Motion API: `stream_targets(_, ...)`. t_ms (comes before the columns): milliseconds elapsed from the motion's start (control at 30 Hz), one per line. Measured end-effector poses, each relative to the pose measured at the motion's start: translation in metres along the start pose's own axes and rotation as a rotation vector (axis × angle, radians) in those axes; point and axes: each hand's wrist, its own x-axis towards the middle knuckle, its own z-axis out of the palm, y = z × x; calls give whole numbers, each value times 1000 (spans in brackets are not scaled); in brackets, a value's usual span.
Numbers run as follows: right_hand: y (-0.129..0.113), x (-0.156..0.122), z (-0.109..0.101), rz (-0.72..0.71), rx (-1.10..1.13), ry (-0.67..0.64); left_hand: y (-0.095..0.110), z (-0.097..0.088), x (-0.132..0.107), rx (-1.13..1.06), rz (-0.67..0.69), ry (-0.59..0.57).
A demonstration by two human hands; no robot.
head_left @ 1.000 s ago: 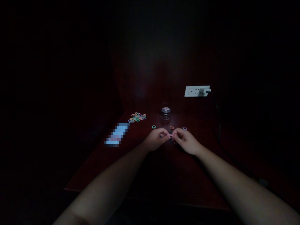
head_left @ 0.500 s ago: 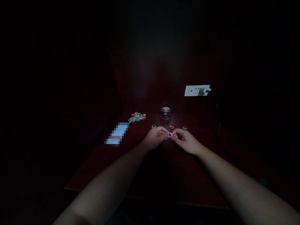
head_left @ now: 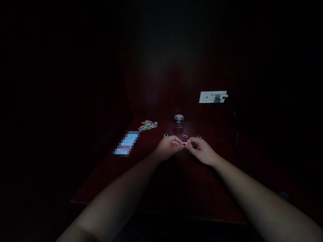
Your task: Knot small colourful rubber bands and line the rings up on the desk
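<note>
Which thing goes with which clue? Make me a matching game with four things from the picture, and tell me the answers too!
Things
1. pink ring
2. clear jar
3. pile of rings
4. socket plate

Clues
A. on the wall, with a plug in it
B. many colours, left of the jar
C. held between the left hand and the right hand
D. standing on the table, lid on top

Right pairs: 1-C, 2-D, 3-B, 4-A

Ring (head_left: 184,143) between hands (head_left: 168,148), three rings (head_left: 185,137) beyond, jar (head_left: 179,123) behind, pile (head_left: 148,126) left
</note>
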Motion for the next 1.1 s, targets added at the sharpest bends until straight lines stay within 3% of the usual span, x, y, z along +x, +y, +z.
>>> stream_targets(400, 1, 0, 0, -14, -42, 15, 1, -1, -2, 144, 151, -21)
stream_targets(1100, -3, 0, -3, -6, -144, 57, -3, -3, 0, 136, 58, -54)
